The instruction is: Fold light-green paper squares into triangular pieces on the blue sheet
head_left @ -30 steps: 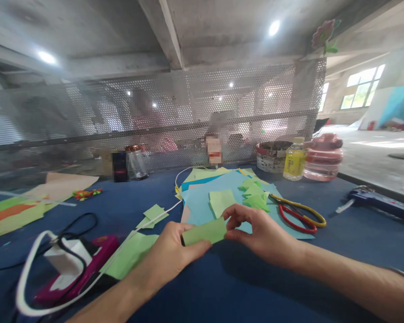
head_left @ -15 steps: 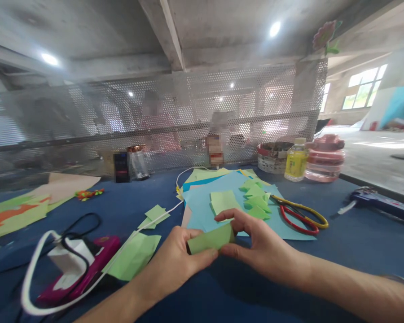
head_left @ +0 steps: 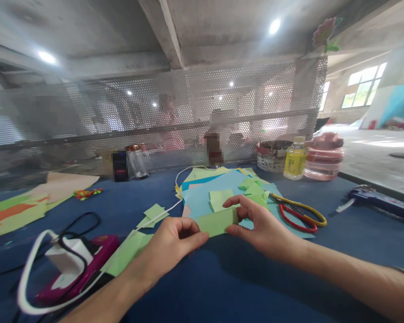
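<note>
Between my two hands, above the near part of the table, is a green strip of paper (head_left: pixel 217 223). My left hand (head_left: pixel 175 240) pinches its left end between thumb and fingers. At the other end, my right hand (head_left: pixel 252 222) grips it with the thumb below and fingers behind. Just beyond lie light blue sheets (head_left: pixel 198 197), with a flat green paper square (head_left: pixel 218 198) and several folded green pieces (head_left: pixel 254 188) on top. Scissors (head_left: pixel 301 213) with red and yellow handles rest at the right edge of the sheets.
On the left, a magenta power strip (head_left: pixel 109 251) carries a white plug and cables; a white cord (head_left: pixel 121 249) crosses green paper (head_left: pixel 134 251). A yellow-labelled bottle (head_left: pixel 294 159), pink jug (head_left: pixel 323 157) and round basket (head_left: pixel 272 157) stand back right. A blue glue gun (head_left: pixel 384 202) lies right.
Both hands have lifted slightly away from me with the green strip. My left hand has slid outward to the left, so more of the strip shows.
</note>
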Demonstrator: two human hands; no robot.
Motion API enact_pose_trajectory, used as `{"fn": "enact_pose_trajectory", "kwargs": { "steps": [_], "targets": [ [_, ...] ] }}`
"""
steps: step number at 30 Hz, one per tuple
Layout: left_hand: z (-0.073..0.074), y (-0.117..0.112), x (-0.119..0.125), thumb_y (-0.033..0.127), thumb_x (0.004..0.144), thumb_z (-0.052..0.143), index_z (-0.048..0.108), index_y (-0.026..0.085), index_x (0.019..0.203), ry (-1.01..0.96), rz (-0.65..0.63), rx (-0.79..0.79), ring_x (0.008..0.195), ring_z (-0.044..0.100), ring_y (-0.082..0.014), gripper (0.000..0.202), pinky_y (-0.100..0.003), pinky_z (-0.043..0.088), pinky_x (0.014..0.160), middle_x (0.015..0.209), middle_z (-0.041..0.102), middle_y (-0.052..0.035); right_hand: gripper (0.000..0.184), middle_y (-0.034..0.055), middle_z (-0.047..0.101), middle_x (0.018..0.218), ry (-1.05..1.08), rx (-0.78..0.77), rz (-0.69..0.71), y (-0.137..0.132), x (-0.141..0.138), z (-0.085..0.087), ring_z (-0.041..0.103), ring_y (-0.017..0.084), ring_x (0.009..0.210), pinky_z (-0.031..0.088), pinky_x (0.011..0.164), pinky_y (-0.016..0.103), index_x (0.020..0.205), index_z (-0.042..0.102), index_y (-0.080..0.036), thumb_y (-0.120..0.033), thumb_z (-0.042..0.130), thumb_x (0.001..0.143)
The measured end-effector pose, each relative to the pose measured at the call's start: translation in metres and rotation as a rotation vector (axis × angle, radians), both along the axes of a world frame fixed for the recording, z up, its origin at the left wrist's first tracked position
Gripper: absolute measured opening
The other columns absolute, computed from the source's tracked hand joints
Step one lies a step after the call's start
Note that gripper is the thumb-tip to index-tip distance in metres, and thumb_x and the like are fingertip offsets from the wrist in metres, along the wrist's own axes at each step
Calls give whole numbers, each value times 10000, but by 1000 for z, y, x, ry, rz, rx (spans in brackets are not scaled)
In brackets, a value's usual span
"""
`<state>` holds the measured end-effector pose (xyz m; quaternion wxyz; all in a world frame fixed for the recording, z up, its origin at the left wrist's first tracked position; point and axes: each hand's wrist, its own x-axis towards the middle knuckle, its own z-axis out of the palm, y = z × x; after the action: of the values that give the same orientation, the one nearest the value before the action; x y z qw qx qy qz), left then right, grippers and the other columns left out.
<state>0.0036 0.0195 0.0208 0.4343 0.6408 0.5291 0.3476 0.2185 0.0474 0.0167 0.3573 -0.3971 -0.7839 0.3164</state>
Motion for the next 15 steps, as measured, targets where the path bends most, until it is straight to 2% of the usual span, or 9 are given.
{"fn": "enact_pose_trajectory", "kwargs": {
  "steps": [5,10,15],
  "targets": [
    [2,0,-1,376,736,673,604,176,589,-1,-7,28,505,416,-110,258,-230,304,506,537,493,48,331,-60,529,680,-20,15,-7,2,0,0,528,131,681,413,673,253,1107,500,-209,-212,624,800],
    [-1,5,-4,391,769,658,594,164,668,-53,-2,60,577,449,-124,256,-239,362,568,597,505,35,340,-60,506,681,-58,60,-58,10,5,-5,534,140,693,417,693,269,1117,509,-225,-204,628,799],
    [-4,8,-5,434,845,584,613,178,891,-140,23,109,754,520,-153,262,-244,430,654,829,578,-6,381,-27,576,790,-89,82,-14,10,4,-7,582,162,801,439,794,304,1138,533,-238,-186,650,779]
  ]
}}
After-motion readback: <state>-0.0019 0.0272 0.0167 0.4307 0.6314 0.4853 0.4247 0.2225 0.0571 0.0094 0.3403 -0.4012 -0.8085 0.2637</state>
